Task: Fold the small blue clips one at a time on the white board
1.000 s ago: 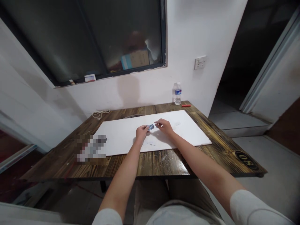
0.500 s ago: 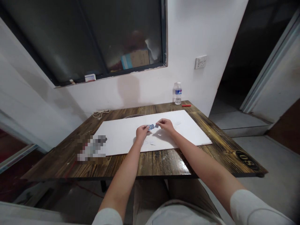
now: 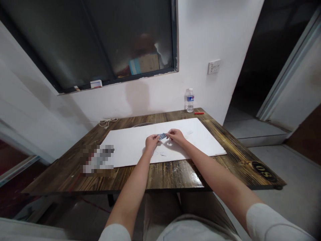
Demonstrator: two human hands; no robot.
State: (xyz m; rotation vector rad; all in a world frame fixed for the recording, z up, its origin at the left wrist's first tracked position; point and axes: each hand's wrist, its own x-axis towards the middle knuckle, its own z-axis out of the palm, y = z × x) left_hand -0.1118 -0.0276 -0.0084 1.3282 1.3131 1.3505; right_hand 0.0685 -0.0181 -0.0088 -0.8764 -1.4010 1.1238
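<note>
Above the white board (image 3: 130,144), my left hand (image 3: 151,143) is closed in a pinch on a small flat blue item with pale markings (image 3: 162,136). My right hand (image 3: 176,136) is closed too, with its fingertips at the right end of that blue item. The small grey piece that it held is no longer distinct from the blue item, being too small and partly covered by fingers. Both hands cast shadows on the board.
A water bottle (image 3: 190,100) and a red pen-like stick (image 3: 199,113) are at the table's back right. A coiled pale cord (image 3: 107,122) lies at the back left. A blurred-out patch (image 3: 99,160) covers something at the left. The wooden table (image 3: 173,177) borders the board.
My right hand has moved slightly left and down, bringing the small grey piece against the blue item. The gap between them is gone. My left hand has stayed nearly still.
</note>
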